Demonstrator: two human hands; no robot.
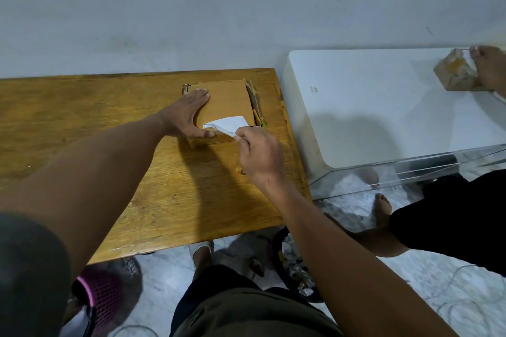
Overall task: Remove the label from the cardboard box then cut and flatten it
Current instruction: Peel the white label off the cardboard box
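Note:
A brown cardboard box (pixel 228 102) lies on the wooden table (pixel 82 117) near its far right corner, against the wall. My left hand (pixel 189 115) presses flat on the box's left part, fingers straight and thumb spread along its near edge. A white label (pixel 230 123) is partly peeled up from the box's near right area. My right hand (pixel 260 153) pinches the lifted corner of that label just in front of the box.
A white table (pixel 383 107) with a clear acrylic edge stands to the right. There another person's hand (pixel 491 68) holds a small cardboard box (pixel 457 74). A dark bin with paper scraps (pixel 295 268) sits on the floor below. A pink mesh basket (pixel 104 298) is at lower left.

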